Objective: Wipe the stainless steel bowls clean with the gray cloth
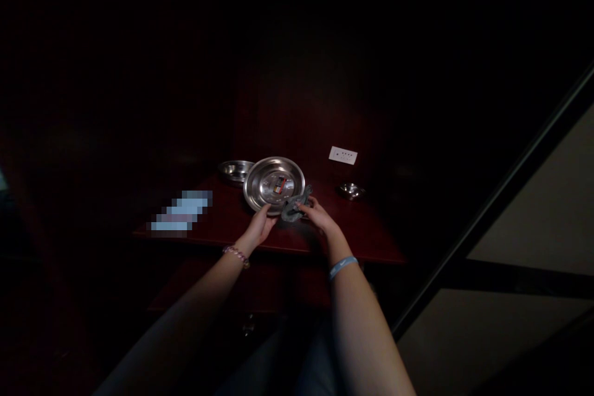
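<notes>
A round steel basin (266,182) with a small red and black label inside is tilted up towards me over the dark red shelf (371,236). My left hand (260,227) grips its near rim, thumb on top and fingers below. A crumpled grey cloth (292,209) is pinched in my right hand (318,213) and lies against the basin's lower right rim.
Another steel basin (235,170) stands behind on the left. To the right is a small steel bowl (351,190), below a white socket panel (343,155) on the back wall. A blurred pale patch (180,213) lies at the left. A slanted frame edge (445,260) runs along the right.
</notes>
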`<state>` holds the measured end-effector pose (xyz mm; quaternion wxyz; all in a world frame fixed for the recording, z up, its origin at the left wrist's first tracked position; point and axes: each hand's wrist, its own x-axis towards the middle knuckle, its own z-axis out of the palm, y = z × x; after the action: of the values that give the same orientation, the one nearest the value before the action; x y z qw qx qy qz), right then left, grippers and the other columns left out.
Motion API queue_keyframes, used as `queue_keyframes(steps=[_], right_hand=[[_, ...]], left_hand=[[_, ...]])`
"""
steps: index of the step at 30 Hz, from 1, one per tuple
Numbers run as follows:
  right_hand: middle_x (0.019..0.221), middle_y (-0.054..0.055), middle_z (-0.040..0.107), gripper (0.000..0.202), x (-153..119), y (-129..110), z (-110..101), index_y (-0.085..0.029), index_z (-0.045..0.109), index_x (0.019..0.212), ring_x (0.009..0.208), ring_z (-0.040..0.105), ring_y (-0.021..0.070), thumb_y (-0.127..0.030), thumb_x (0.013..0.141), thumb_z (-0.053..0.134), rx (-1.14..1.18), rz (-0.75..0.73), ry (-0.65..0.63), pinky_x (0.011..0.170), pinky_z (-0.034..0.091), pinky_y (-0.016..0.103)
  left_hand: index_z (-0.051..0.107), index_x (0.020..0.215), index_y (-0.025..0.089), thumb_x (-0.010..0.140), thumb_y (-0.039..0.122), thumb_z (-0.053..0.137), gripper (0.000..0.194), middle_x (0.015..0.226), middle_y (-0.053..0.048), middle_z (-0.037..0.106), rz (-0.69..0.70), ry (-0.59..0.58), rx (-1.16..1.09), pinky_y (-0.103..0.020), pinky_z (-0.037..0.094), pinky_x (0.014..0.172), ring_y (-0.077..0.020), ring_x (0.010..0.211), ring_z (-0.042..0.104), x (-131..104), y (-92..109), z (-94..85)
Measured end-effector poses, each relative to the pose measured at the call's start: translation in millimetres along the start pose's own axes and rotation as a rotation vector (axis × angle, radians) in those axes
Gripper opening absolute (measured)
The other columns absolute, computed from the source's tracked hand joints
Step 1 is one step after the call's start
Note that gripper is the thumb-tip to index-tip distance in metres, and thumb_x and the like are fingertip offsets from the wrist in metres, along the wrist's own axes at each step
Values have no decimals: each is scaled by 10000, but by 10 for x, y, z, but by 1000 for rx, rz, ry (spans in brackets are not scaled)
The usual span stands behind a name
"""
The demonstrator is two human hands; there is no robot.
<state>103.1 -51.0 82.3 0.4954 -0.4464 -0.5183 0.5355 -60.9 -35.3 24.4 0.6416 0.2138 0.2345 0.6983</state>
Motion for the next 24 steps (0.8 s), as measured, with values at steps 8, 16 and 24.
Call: queue_keyframes(steps=[8, 16, 24], right_hand=[[1006, 36, 729, 436, 57, -13, -75, -225, 587, 1213, 777, 675, 152, -253, 797, 716, -84, 83, 50, 779, 559, 314], [1320, 100, 648, 484, -60, -29, -313, -246, 606, 1328, 1200, 625, 221, -142, 856, 585, -949, -27, 274, 1010, 483, 330], [1396, 106, 610, 573, -225, 41, -472, -294, 616, 1357, 1259, 594, 266, -602, 875, 584, -1350, 62, 79, 1022, 466, 353]], left_hand=[[698, 1111, 93, 915, 81, 536, 255, 1127, -152, 761, 8, -36, 42, -401, 538, 1035, -223, 1100, 716, -46, 15, 25], [657, 1236, 107, 922, 101, 556, 330, 1213, -155, 736, 11, -9, 19, -424, 534, 1040, -232, 1177, 678, -16, -3, -12], [646, 1267, 122, 927, 87, 528, 361, 1258, -153, 716, 11, -19, -18, -417, 528, 1051, -226, 1202, 664, 0, 8, -20]])
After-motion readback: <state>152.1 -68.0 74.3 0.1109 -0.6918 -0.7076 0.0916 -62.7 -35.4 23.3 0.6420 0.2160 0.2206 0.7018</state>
